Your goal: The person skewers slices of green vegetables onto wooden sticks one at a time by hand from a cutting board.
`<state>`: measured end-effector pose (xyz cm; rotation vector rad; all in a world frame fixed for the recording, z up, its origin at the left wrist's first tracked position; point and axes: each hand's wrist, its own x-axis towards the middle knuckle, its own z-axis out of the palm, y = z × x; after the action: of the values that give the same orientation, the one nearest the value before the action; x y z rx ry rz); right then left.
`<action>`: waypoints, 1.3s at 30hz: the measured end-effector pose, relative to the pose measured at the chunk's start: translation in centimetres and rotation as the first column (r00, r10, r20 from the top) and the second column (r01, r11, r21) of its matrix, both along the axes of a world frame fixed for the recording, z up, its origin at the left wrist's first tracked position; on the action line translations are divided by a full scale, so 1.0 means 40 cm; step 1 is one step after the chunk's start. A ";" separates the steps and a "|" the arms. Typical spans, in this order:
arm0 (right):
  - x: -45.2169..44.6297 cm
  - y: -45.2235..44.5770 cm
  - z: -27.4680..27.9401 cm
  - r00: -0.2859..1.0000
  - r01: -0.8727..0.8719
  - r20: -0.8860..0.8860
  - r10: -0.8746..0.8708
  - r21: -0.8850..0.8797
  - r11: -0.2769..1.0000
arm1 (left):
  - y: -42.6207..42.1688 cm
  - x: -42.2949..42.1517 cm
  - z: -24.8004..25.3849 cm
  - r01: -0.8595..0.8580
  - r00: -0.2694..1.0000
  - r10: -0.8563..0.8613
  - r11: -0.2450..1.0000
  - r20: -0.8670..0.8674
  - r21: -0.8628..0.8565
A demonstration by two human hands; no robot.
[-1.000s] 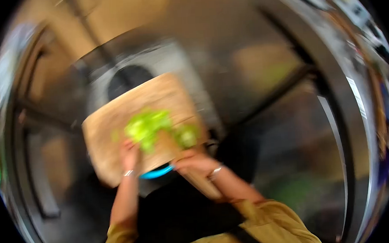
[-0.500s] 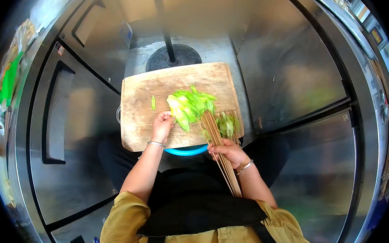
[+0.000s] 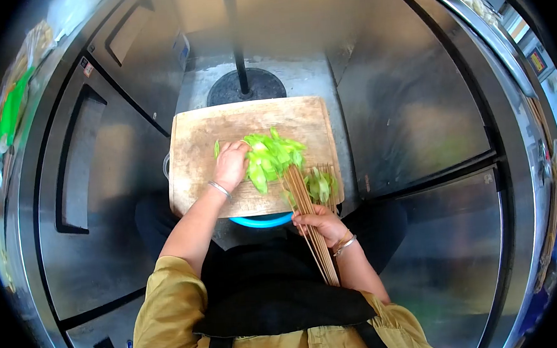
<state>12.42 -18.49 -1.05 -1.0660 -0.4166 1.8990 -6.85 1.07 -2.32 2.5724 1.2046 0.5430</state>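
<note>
My right hand (image 3: 320, 224) is wrapped round a bundle of thin wooden skewers (image 3: 302, 195), whose upper ends reach over the board's near edge. Beside the bundle, more skewers carry pale green slices (image 3: 319, 185). A heap of thin, bright green vegetable slices (image 3: 274, 154) lies on the wooden cutting board (image 3: 189, 173). At the heap's left edge is my left hand (image 3: 231, 165), back up and fingers bent down; what is under the fingertips is hidden. One loose slice (image 3: 217, 148) lies just left of that hand.
Below the board shows the rim of a blue basin (image 3: 262, 221). Steel cabinets with doors stand close on the left (image 3: 102, 204) and right (image 3: 414, 102). Behind the board a pole rises from a round black base (image 3: 260, 86). A metal tray (image 3: 483, 27) sits at upper right.
My left hand has moved up and turned more palm-down, from the heap's lower left to its upper left edge. My right hand keeps the skewers, and the view has shifted slightly.
</note>
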 end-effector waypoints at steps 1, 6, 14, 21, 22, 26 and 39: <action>0.000 0.000 -0.001 1.000 0.003 0.001 -0.003 0.002 1.000 | -0.001 0.000 0.008 0.003 1.000 -0.003 1.000 0.001 0.002; 0.002 -0.002 -0.005 1.000 -0.009 -0.012 0.009 0.022 1.000 | -0.011 -0.006 0.022 0.043 0.997 -0.038 0.997 -0.062 0.071; 0.004 -0.001 -0.007 1.000 -0.020 -0.023 0.020 0.018 1.000 | 0.007 -0.022 -0.061 -0.094 0.882 0.236 0.936 0.408 -0.338; -0.005 0.001 0.014 1.000 0.000 0.013 0.000 -0.017 1.000 | -0.053 -0.031 0.018 0.412 0.308 0.863 0.258 0.400 -0.874; -0.004 0.000 0.013 1.000 0.003 0.017 -0.003 -0.017 1.000 | -0.061 -0.027 0.024 0.484 0.313 0.866 0.208 0.390 -0.850; -0.002 -0.001 0.000 1.000 -0.024 0.017 0.024 0.021 0.999 | -0.101 0.009 0.044 0.494 0.367 0.809 0.249 0.460 -0.833; -0.001 0.000 0.011 0.996 -0.049 0.075 0.047 0.026 0.998 | -0.119 0.069 0.038 0.428 0.489 0.710 0.312 0.507 -0.848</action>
<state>12.38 -18.48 -0.61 -1.1203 -0.5138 1.8948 -4.07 -3.69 -0.79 0.7748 0.8841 0.7168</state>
